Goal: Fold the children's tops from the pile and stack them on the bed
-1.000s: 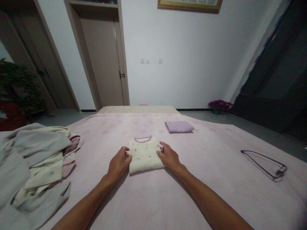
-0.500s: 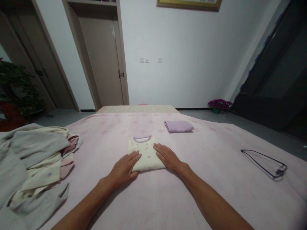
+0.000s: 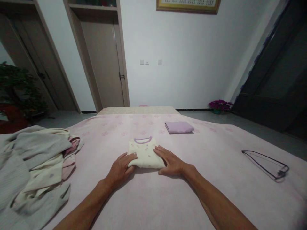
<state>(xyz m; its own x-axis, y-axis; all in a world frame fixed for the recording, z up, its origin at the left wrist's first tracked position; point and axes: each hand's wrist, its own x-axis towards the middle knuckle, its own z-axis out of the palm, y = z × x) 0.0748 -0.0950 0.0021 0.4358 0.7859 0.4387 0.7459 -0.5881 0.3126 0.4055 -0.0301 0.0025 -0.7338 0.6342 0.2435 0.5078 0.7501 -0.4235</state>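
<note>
The purple cloth [image 3: 179, 127] and cream shirt [image 3: 145, 159] look folded, the messy pile [image 3: 44, 143] isn't yet, the right hand [image 3: 173, 163] rests open, and I can't tell if the left hand [image 3: 120, 168] grips.

Partial views about the person: the left hand [image 3: 122, 167] masks the near left corner of the folded cream shirt [image 3: 144, 157] and the right hand [image 3: 171, 162] part of its right side, the garment's underside is concealed, and both forearms [image 3: 90, 203] run out of sight below. At the left margin the heaped clothes [image 3: 39, 161] are cropped and overlap too much to be counted, and the leafy plant [image 3: 18, 86] is likewise truncated. Above, the framed panel [image 3: 188, 9] loses its top, its script too small to read; the dark clump [image 3: 281, 173] at right is likewise indistinct.
</note>
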